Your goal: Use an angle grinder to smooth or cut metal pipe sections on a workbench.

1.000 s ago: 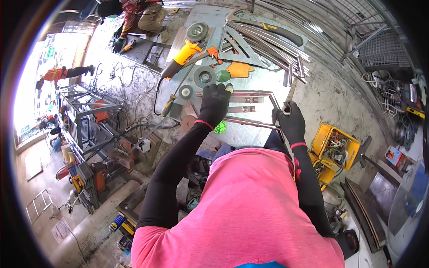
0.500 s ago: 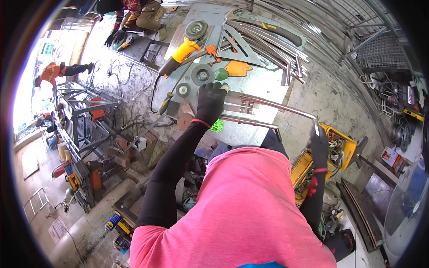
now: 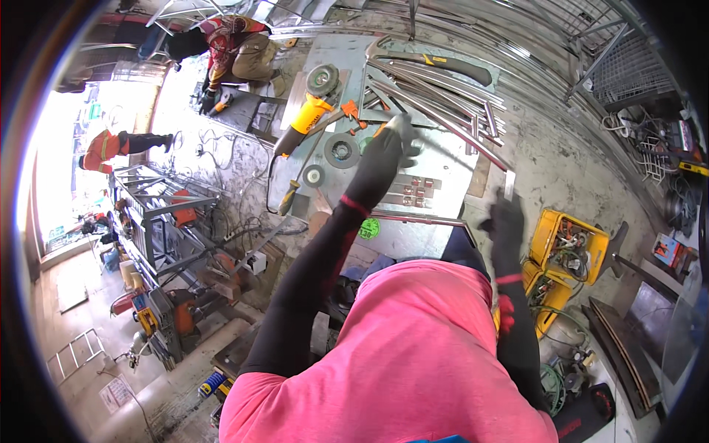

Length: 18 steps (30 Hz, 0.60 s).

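Note:
My right hand, in a dark glove, grips the short bent end of a thin metal rod. The rod slants away over the table toward a pile of metal rods. My left hand, gloved too, is raised over the table, its fingers smeared by motion. Something pale grey shows at its fingertips, and I cannot make out what. A second bent rod lies along the table's near edge. Small shiny metal pieces sit between the two rods.
On the table lie a yellow angle grinder, grinding discs, a hammer and a yellow-handled tool. Yellow toolboxes stand at right. A co-worker crouches at far left; another person stands beyond metal frames.
The rod in my right hand has swung away from the near rod, toward the pile. My left hand has lifted and moved right and away, uncovering more metal pieces. My view has shifted slightly.

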### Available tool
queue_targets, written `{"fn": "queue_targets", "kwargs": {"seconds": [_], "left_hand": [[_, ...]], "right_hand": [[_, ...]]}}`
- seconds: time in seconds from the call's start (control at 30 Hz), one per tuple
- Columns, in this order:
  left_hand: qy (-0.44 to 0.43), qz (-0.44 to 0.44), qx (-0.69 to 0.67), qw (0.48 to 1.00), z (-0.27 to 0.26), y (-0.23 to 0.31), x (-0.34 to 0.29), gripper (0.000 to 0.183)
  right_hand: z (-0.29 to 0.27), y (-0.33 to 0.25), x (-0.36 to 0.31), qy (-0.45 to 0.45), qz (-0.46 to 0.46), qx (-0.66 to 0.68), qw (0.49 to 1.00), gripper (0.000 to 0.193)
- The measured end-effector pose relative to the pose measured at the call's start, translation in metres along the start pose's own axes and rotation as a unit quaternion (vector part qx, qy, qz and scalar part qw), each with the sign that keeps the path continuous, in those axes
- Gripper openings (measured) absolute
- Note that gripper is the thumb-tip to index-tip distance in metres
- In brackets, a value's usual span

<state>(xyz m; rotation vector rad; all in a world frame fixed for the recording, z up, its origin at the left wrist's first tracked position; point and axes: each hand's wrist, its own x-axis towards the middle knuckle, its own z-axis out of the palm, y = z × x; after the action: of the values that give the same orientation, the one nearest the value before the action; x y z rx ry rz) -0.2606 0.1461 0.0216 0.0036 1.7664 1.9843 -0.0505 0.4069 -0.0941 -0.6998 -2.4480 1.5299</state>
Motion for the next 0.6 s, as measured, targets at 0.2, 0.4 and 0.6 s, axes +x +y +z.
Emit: {"fn": "queue_targets", "kwargs": {"seconds": [0.2, 0.4, 0.6], "left_hand": [[-0.031, -0.012, -0.191, 0.981, -0.033, -0.055, 0.104, 0.044], [0.082, -0.099, -0.103, 0.986, -0.013, -0.044, 0.148, 0.035], [0.101, -0.064, 0.028, 0.992, -0.019, -0.086, 0.196, 0.037]], "right_hand": [[0.108, -0.114, 0.058, -0.067, 0.106, 0.086, 0.988, 0.039], [0.045, -0.113, 0.073, 0.045, 0.033, -0.116, 0.992, 0.042], [0.023, -0.082, 0.145, 0.046, -0.019, -0.23, 0.972, 0.053]]}}
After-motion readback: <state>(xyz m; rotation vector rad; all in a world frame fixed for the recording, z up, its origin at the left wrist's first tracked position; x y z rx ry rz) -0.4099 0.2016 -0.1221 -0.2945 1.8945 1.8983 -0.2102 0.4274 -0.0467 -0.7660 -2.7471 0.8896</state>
